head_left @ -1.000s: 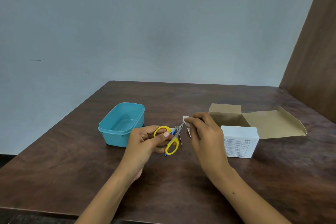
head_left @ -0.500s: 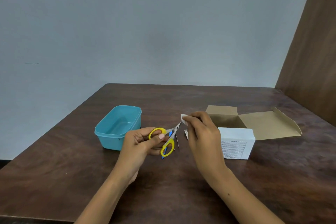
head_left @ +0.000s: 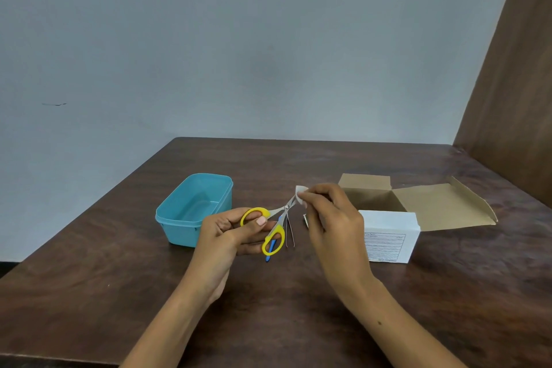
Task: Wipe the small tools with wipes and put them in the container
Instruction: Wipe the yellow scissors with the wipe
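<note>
Two bare forearms reached in from the bottom edge of the head view, with no sleeves, watch, bracelet or rings visible on either. The left hand (head_left: 227, 233) showed a short, pale thumbnail. The right hand (head_left: 331, 218) was seen from the back, its knuckles showing, and a small dark mole marked the right forearm. No gloves covered the fingers (head_left: 313, 196).
</note>
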